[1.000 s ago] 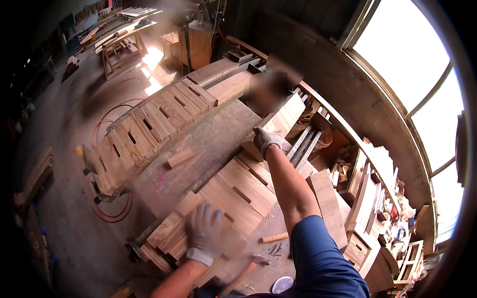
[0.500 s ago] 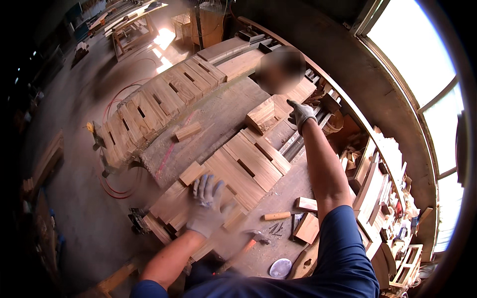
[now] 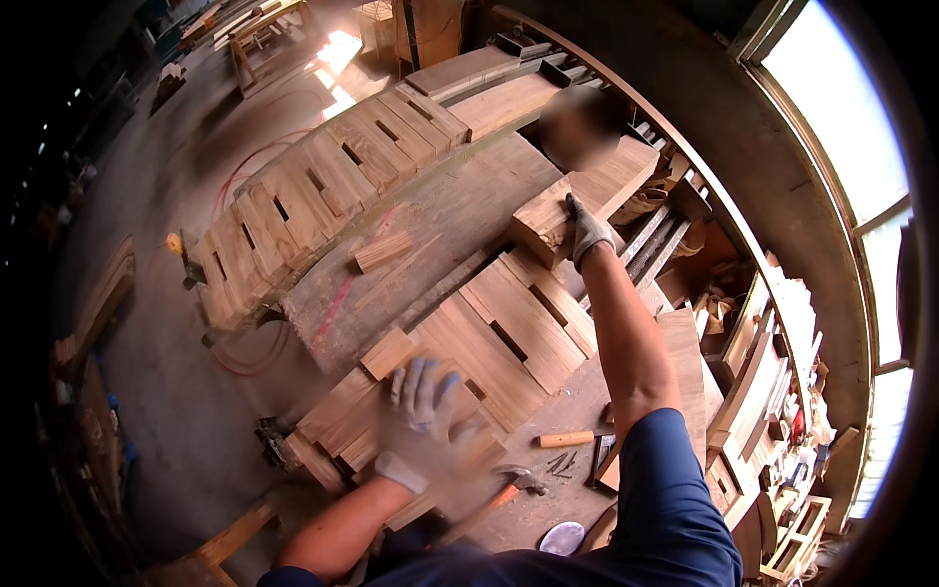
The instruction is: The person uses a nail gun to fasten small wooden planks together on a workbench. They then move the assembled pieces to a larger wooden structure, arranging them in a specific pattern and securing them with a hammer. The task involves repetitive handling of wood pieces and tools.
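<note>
My right hand (image 3: 587,231), in a grey work glove, reaches far across the bench and grips the end of a thick wooden plank (image 3: 587,201) that lies tilted near the back. My left hand (image 3: 423,411), also gloved, rests with fingers spread on the near slatted wooden panel (image 3: 489,338). It looks blurred. A small loose wood block (image 3: 382,250) lies on the worn workbench top (image 3: 430,220) between the two slatted panels.
A second slatted panel (image 3: 313,196) lies at the far left of the bench. A hammer (image 3: 504,486), a wooden handle (image 3: 565,439) and some nails (image 3: 559,462) lie near me. Stacked wood pieces (image 3: 743,342) fill the shelves on the right. A red hose (image 3: 245,171) runs on the floor.
My right hand has taken hold of the thick plank and drawn it nearer over the bench. My left hand has slid along the near panel toward me.
</note>
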Demonstrator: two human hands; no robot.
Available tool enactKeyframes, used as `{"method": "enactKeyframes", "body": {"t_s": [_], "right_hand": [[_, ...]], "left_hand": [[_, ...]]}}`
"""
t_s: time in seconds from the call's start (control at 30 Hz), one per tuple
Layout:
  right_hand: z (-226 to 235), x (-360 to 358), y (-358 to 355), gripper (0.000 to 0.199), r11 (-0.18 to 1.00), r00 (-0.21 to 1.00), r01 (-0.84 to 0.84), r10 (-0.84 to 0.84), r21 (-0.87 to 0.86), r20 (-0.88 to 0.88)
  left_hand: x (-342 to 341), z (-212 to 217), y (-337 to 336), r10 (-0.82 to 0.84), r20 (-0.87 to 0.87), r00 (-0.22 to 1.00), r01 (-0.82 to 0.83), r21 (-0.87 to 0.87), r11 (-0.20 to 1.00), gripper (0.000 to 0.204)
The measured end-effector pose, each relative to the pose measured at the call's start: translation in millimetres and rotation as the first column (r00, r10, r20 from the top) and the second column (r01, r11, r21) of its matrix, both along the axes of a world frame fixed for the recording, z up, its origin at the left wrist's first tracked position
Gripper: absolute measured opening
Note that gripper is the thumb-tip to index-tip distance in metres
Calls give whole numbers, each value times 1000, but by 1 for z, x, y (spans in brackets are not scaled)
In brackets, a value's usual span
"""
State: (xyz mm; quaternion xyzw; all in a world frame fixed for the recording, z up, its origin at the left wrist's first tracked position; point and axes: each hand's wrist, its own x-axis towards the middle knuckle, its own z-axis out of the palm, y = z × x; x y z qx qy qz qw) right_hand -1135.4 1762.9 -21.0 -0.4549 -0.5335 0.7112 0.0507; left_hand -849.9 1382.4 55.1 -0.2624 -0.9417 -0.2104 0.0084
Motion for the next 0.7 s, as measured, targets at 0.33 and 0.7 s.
{"method": "enactKeyframes", "body": {"t_s": [0.33, 0.7], "right_hand": [[67, 7, -75, 57, 976, 935, -86, 9, -201, -354], [61, -49, -143, 69, 854, 875, -483, 459, 195, 157]], "left_hand": [[-2, -1, 2, 6, 6, 1000, -6, -3, 1000, 84], [3, 4, -4, 11, 28, 1000, -11, -4, 1000, 82]]}}
